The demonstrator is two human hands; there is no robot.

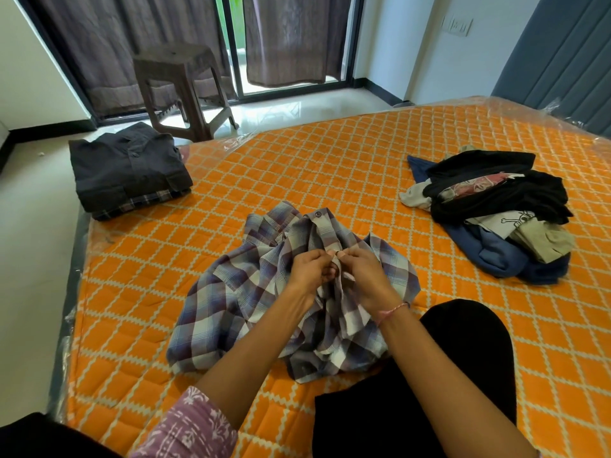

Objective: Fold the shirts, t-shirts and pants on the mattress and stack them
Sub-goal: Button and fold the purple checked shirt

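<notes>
A blue, purple and white plaid shirt (231,299) lies crumpled on the orange quilted mattress (330,166), directly in front of me. My left hand (309,271) and my right hand (365,276) meet at the shirt's front placket, each pinching the fabric at a button below the collar. At the mattress's far left corner sits a stack of folded shirts (129,170), a dark one on top and a plaid one under it. An unfolded pile of clothes (496,213), black, navy, white and beige, lies at the right.
My knee in black pants (463,358) rests on the mattress at lower right. A brown plastic stool (185,84) stands on the tiled floor beyond the mattress, before curtained glass doors. Clear plastic wrap covers the mattress edges.
</notes>
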